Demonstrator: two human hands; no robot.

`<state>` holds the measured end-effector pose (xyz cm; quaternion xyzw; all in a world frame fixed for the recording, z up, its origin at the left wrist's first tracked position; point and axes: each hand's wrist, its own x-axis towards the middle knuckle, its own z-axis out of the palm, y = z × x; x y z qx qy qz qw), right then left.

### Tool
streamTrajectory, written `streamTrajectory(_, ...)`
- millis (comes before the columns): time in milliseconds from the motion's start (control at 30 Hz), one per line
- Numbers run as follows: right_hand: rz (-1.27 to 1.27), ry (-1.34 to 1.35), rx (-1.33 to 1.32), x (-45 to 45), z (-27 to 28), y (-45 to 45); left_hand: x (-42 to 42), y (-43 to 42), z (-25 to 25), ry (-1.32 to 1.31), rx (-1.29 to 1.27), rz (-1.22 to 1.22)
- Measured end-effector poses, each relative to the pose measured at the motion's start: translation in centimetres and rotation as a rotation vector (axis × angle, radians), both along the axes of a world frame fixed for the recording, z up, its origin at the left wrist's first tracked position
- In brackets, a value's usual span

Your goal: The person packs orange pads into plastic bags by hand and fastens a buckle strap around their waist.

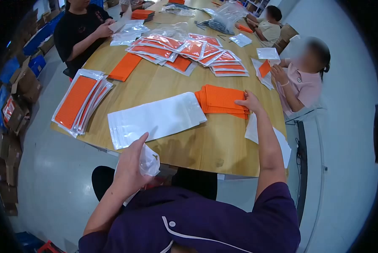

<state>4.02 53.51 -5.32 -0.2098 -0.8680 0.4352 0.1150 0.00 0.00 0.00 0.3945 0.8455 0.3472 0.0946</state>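
My left hand (132, 168) is at the table's near edge, its fingers closed round a white plastic bag (149, 161) whose mouth gapes a little. To the right, my right hand (252, 103) grips the right edge of a fanned stack of flat orange sheets (222, 99). How many sheets are between those fingers is hidden. A stack of white plastic bags (157, 118) lies between my hands, its right end touching the orange sheets. Beyond my left hand, a pile of bagged orange sheets (77, 101) lies slanted near the table's left edge.
A large heap of bagged orange sheets (193, 50) covers the table's middle. Loose orange sheets (125, 66) lie left of it. White paper (277, 143) is under my right forearm. People sit at both sides, one in pink (309, 84) handling an orange piece. Cardboard boxes (26, 80) line the left.
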Motion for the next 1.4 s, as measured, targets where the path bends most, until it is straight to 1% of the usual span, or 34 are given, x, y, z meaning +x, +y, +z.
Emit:
streamTrajectory(67,-0.116,-0.122,-0.046,-0.1,1.3,-0.8,0.1,0.2,0.4,0.033,0.037,0.025)
streamTrajectory(133,-0.242,-0.278,-0.086,0.5,1.5,-2.0,0.3,-0.3,0.6,0.034,0.074,0.041)
streamTrajectory(200,-0.237,-0.025,-0.266,0.8,-0.3,-1.5,-0.1,-0.1,0.8,0.063,0.100,0.045)
streamTrajectory(233,-0.228,-0.033,-0.254,1.2,0.5,-1.8,-0.1,0.2,0.6,0.085,0.139,0.048)
streamTrajectory(300,-0.316,0.176,-0.659,2.2,1.4,-2.9,-0.4,0.4,0.6,0.134,0.194,0.054)
streamTrajectory(367,-0.265,0.307,-0.471,3.2,2.9,-6.0,-0.8,0.7,0.6,0.135,0.210,0.061)
streamTrajectory(400,-0.251,0.293,-0.481,3.9,3.7,-7.2,-1.0,0.9,0.6,0.142,0.224,0.054)
streamTrajectory(467,-0.403,0.431,-0.218,5.2,5.5,-9.6,-1.3,1.1,0.5,0.159,0.247,0.048)
streamTrajectory(533,-0.254,0.594,-0.434,6.2,8.3,-13.7,-1.5,1.5,0.4,0.154,0.227,0.070)
streamTrajectory(633,-0.247,0.576,-0.501,7.0,10.0,-19.8,-1.7,2.9,0.2,0.165,0.217,0.039)
streamTrajectory(700,-0.203,0.540,-0.423,6.8,10.1,-23.2,-1.8,3.7,0.1,0.174,0.228,0.037)
streamTrajectory(800,-0.187,0.465,-0.424,6.6,9.4,-26.2,-1.9,4.2,-0.3,0.200,0.268,0.047)
streamTrajectory(833,-0.185,0.462,-0.430,6.9,9.5,-26.2,-1.9,4.0,-0.5,0.199,0.263,0.051)
streamTrajectory(967,0.029,0.229,-0.392,8.2,10.7,-25.1,-1.9,3.2,-1.6,0.299,0.199,0.048)
streamTrajectory(1133,0.135,0.176,-0.368,7.9,10.9,-24.3,-1.5,3.2,-1.4,0.305,0.091,0.027)
streamTrajectory(1300,0.164,0.099,-0.329,8.6,11.4,-23.2,-1.2,3.2,-1.2,0.311,0.118,0.040)
streamTrajectory(1400,0.181,0.102,-0.338,8.8,11.2,-23.5,-1.3,3.1,-1.7,0.307,0.143,0.061)
